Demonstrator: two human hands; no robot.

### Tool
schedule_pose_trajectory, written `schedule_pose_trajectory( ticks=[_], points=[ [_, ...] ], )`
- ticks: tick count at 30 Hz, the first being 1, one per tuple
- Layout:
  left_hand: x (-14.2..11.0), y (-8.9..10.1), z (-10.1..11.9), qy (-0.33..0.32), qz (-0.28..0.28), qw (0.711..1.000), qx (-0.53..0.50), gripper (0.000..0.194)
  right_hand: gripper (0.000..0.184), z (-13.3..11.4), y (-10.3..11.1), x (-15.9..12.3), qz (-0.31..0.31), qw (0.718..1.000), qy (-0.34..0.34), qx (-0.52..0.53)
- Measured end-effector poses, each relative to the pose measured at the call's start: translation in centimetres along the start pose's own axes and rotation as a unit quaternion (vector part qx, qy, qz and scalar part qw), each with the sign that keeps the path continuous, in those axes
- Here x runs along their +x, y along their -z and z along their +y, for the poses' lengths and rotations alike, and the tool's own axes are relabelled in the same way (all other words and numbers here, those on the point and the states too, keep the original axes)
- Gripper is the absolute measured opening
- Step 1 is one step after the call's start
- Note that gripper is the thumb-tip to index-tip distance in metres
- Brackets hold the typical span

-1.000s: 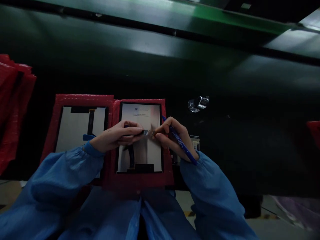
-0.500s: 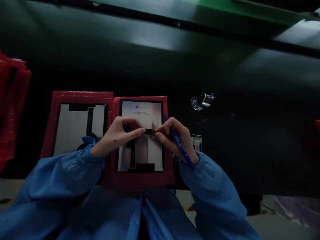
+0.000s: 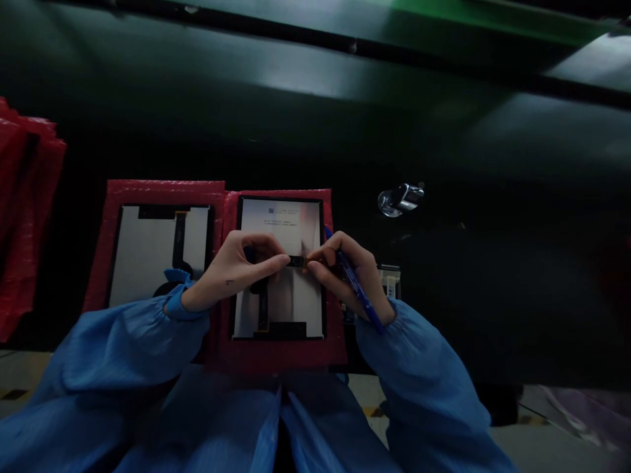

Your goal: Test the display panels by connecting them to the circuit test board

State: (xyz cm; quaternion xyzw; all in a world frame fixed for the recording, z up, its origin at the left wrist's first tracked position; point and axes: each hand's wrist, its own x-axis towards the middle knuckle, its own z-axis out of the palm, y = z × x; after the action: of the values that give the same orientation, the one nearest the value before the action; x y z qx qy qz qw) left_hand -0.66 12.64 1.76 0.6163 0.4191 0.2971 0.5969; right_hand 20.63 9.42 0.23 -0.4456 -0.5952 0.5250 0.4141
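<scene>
A display panel [image 3: 310, 309] lies back side up on a red bubble-wrap bag [image 3: 286, 355] before me. Pinched between the thumb and fingers of my left hand [image 3: 246, 259] is the dark end of the panel's flex cable [image 3: 296, 261]. My right hand [image 3: 348, 266] has its thumb and forefinger closed at the other side of that cable end. A blue pen [image 3: 359, 289] is tucked in the same hand, slanting down to the wrist. The fingertips hide part of the cable.
Left of me another display panel [image 3: 142, 256] lies on a red bag [image 3: 165, 189]. More red bags [image 3: 24, 217] are piled at far left. A shiny metal object [image 3: 401, 199] stands on the dark table, and a small device [image 3: 389, 279] lies partly behind my right wrist.
The view has shifted very slightly. Both hands keep the same pinch around the cable end, with hardly any movement of the fingers.
</scene>
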Motion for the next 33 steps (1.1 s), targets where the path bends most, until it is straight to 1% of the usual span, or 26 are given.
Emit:
schedule_pose_trajectory(
  ticks=[4,12,17,22,27,33],
  points=[
    [0.03,-0.06,0.12,0.002,0.009,1.000,0.009,0.020,0.034,-0.12,-0.03,0.04,0.001,1.000,-0.002,-0.003],
    [-0.04,-0.02,0.00,0.004,0.006,1.000,0.019,0.022,0.033,-0.22,0.12,-0.04,-0.005,1.000,0.010,-0.016],
    [0.13,-0.02,0.01,-0.001,-0.007,1.000,0.017,0.021,0.034,-0.29,0.06,-0.05,-0.004,1.000,0.013,-0.020],
    [0.14,0.04,-0.34,0.011,-0.023,1.000,0.013,0.013,0.034,-0.18,-0.16,-0.02,0.000,1.000,0.005,-0.018],
    [0.05,-0.01,-0.58,0.022,-0.017,0.999,0.020,0.017,0.038,0.09,-0.32,0.04,-0.003,1.000,-0.003,-0.015],
    [0.02,0.01,-0.57,0.020,-0.038,0.999,0.017,0.015,0.037,0.15,-0.26,-0.10,-0.012,1.000,-0.007,-0.023]
  ],
)
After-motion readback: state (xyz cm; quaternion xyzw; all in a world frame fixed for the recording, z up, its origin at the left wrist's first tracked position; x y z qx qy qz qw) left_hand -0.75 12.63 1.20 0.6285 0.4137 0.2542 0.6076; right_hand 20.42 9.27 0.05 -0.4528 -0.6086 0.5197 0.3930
